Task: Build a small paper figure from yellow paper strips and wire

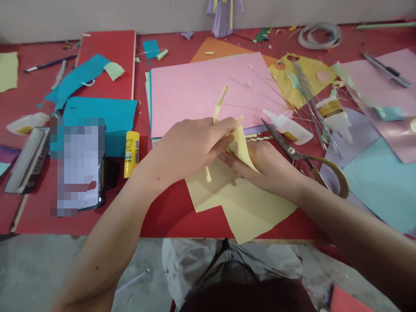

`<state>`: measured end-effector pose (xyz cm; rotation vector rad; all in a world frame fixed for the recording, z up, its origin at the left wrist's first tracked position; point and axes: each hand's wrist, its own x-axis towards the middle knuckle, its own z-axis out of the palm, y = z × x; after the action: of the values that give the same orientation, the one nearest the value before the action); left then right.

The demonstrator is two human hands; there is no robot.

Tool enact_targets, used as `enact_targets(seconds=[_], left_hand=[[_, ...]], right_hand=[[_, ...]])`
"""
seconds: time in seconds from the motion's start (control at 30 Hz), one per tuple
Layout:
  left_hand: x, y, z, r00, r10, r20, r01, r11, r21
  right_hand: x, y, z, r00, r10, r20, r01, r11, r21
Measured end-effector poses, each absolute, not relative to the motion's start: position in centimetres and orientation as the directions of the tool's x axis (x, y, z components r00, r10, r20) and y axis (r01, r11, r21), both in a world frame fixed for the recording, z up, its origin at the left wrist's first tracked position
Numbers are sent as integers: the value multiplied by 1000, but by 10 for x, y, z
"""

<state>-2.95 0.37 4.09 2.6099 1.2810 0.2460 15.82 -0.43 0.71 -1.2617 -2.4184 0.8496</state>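
My left hand (198, 141) is closed, its thumb and fingers pinching a small pale yellow paper piece (242, 145) over the table. From the other side my right hand (260, 162) grips the same piece, its fingers partly hidden behind the paper. A thin rolled yellow paper strip (220, 104) pokes up above my left hand, and another yellow strip end (208, 174) shows below it. Where these strips join is hidden by my fingers. Beneath both hands lies a notched pale yellow sheet (247, 212), overhanging the table's front edge. Scissors (292, 151) lie beside my right hand.
A pink sheet stack (201, 91) lies behind my hands. Left are a yellow glue stick (131, 154), a blurred phone (81, 169) and a knife box (27, 160). Right are glue bottles (289, 128), thin wires (308, 99) and a cutter (386, 69).
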Motion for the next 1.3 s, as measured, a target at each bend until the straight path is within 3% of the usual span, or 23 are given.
enact_targets(seconds=[1.3], left_hand=[[-29,5,41,589,808,14,783,-575,238]], right_hand=[[157,-5,12,-561,825,-68,668,403,-625]])
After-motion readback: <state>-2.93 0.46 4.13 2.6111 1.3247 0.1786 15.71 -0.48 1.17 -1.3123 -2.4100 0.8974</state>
